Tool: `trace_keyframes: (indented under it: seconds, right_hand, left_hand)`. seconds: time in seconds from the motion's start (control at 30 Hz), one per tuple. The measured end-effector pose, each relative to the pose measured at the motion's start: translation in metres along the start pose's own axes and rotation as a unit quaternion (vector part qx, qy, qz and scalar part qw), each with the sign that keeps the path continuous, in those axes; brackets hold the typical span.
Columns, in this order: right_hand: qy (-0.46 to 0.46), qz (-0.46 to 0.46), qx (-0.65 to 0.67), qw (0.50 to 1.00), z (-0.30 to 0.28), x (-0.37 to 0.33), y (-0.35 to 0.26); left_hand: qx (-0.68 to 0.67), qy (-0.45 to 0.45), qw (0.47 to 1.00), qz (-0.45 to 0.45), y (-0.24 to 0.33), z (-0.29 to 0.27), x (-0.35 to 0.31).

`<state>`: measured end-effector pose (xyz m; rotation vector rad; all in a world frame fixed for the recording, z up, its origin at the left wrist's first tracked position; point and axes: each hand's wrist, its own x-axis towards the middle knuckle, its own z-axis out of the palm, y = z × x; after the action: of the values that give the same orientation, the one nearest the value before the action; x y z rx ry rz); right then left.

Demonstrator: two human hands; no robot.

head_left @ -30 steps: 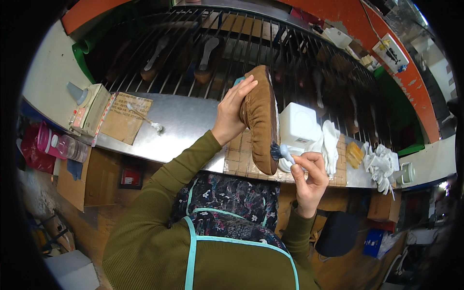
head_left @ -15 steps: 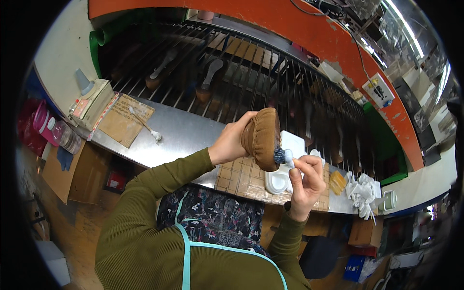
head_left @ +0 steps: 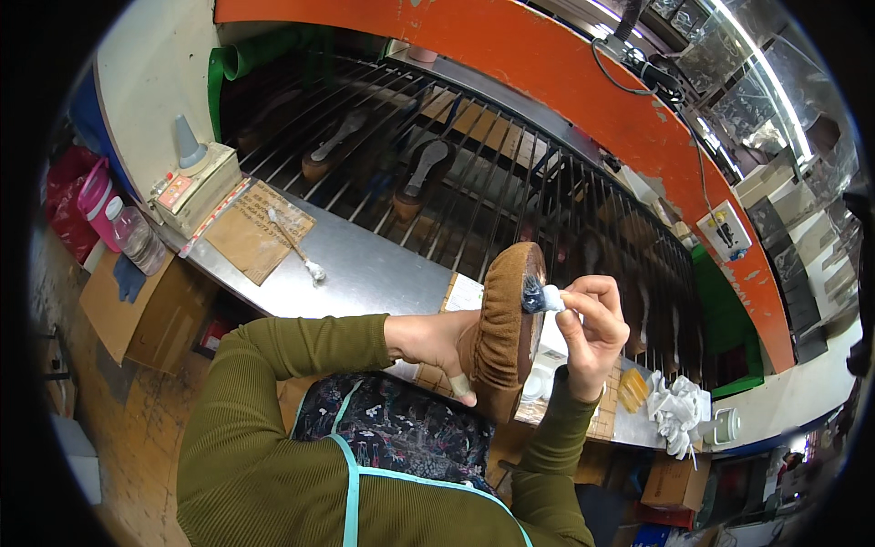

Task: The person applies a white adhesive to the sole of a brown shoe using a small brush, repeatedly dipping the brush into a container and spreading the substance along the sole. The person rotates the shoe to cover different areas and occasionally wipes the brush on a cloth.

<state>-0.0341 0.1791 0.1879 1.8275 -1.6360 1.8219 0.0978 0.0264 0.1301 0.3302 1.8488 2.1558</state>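
Note:
My left hand (head_left: 447, 346) is wrapped round a brown suede shoe upper (head_left: 499, 319) with gathered edges, tilted so its underside faces right. Part of that hand is hidden behind the shoe. Between the fingertips of my right hand (head_left: 597, 333) is a small brush (head_left: 550, 298), its end coated white and its bristles dark. The bristles touch the underside near its upper part, where a whitish smear shows. Behind the shoe and my right wrist, a white container (head_left: 536, 383) is partly hidden on the bench.
Dark bars of a conveyor rack (head_left: 483, 155) carry several shoes, one (head_left: 422, 182) sole up. On the metal bench (head_left: 365, 260) lie cardboard (head_left: 241, 242) with a white-tipped brush (head_left: 296, 246), a yellow block (head_left: 632, 390) and crumpled white gloves (head_left: 676, 415). An orange panel (head_left: 510, 59) spans the back.
My left hand has turned the shoe more upright and brought it lower, its thumb now showing below. The brush has moved up along the underside. The whole view has shifted slightly.

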Motion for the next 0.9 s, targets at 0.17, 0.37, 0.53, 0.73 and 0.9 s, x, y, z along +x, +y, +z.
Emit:
trace_keyframes:
  seconds: [0.17,0.37,0.53,0.73,0.9]
  right_hand:
    - [-0.041,0.007,0.014,0.999,-0.006,-0.007,0.008]
    - [-0.076,0.125,0.042,0.988,-0.05,-0.066,0.02]
    - [0.1,0.354,-0.165,0.915,-0.074,-0.165,0.026]
    - [0.026,0.306,-0.534,0.788,-0.066,-0.203,0.034]
    - [-0.017,0.219,-0.584,0.781,-0.069,-0.198,0.039]
  left_hand:
    - [-0.114,-0.055,0.989,-0.074,-0.004,0.009,-0.006]
    - [-0.171,-0.027,0.974,-0.146,-0.018,0.015,-0.008]
    - [-0.275,0.086,0.957,0.017,-0.056,0.003,-0.027]
    - [-0.45,0.103,0.871,0.168,-0.1,-0.026,-0.019]
    - [-0.525,0.122,0.819,0.198,-0.089,-0.02,0.005]
